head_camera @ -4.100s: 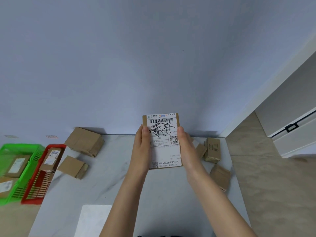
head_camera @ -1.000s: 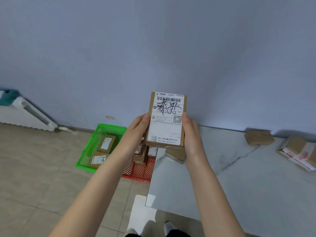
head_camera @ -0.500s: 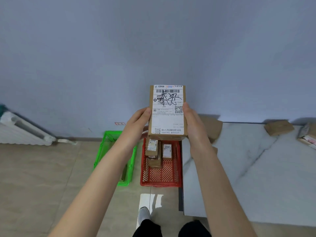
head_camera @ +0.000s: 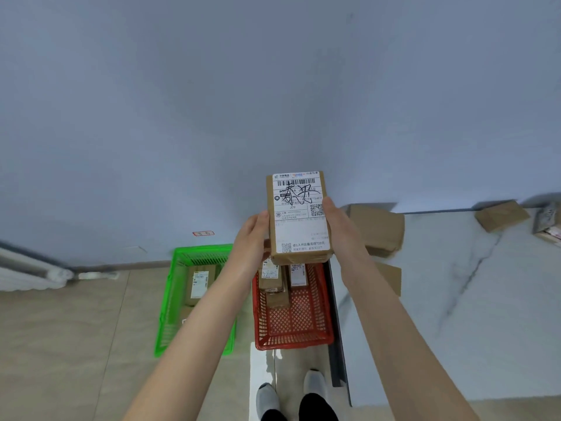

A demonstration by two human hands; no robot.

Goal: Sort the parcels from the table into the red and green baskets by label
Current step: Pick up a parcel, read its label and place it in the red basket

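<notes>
one parcel (head_camera: 299, 226) held between left hand (head_camera: 252, 238) and right hand (head_camera: 343, 233), fingers likely curled behind, over red basket (head_camera: 294, 332)

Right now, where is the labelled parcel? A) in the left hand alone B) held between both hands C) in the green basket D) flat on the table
B: the left hand and right hand grip the labelled parcel by its long sides, with the red basket showing below it.
</notes>
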